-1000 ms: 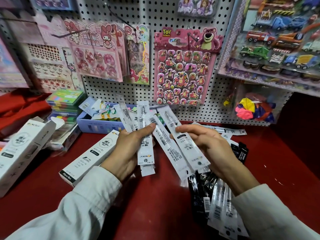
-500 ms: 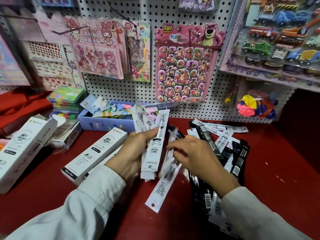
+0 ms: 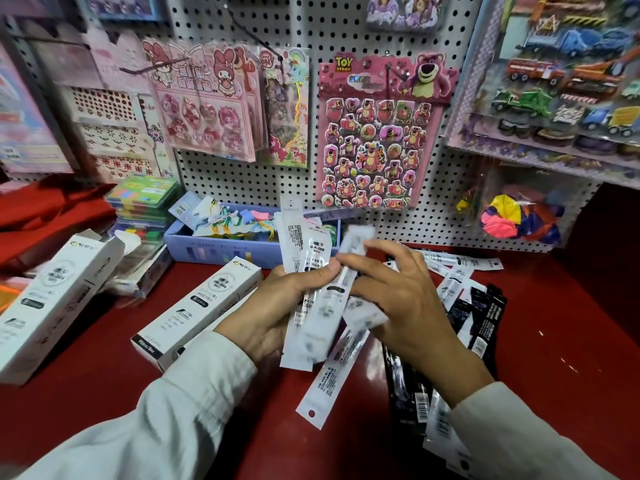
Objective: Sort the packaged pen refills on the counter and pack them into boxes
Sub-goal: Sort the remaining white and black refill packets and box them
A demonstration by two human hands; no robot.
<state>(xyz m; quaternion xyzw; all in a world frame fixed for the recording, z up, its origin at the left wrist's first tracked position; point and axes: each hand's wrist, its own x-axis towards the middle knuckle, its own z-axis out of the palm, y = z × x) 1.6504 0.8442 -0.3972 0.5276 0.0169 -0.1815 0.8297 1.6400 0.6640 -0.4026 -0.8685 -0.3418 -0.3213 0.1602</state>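
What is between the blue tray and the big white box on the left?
In the head view, an opened white box lies between the blue tray and the big white box.

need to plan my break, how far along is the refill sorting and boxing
Early. Nothing visibly boxed: the white box by the left hand looks closed, another stands open at far left. In hand: the left hand grips a bunch of white refill packs while the right hand adds one more. Left: a white pack, more white ones and black packs lie loose on the red counter.
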